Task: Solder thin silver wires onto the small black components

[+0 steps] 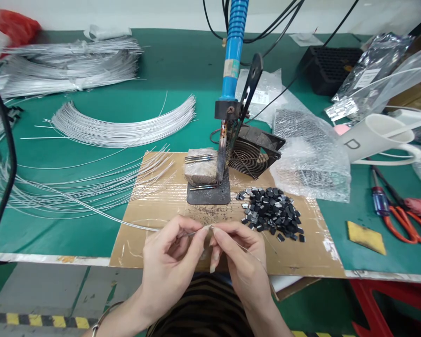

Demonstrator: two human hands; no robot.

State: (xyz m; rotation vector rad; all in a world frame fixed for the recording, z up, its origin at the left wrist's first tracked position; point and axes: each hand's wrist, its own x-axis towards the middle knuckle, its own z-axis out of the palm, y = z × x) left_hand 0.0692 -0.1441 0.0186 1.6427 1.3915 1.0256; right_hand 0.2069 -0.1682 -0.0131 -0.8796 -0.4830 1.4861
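My left hand (pixel 170 262) and my right hand (pixel 236 257) meet over the front edge of a cardboard mat (pixel 301 252). Both pinch a thin silvery wire (pixel 126 223) that trails off to the left across the green table. The fingertips of the two hands touch at the wire's end, and a second strand runs down past my right hand. A pile of small black parts (pixel 272 215) lies just beyond my right hand. Straight ahead stands a soldering iron with a blue handle (pixel 233 51) in its metal stand (pixel 208 192).
Bundles of silver wires (pixel 122 126) cover the table's left side. A small fan (pixel 252 152) sits behind the stand, and bubble wrap (pixel 308 159) lies to its right. A white mug (pixel 379 138), orange-handled scissors (pixel 407 224) and a yellow sponge (pixel 366 236) occupy the right.
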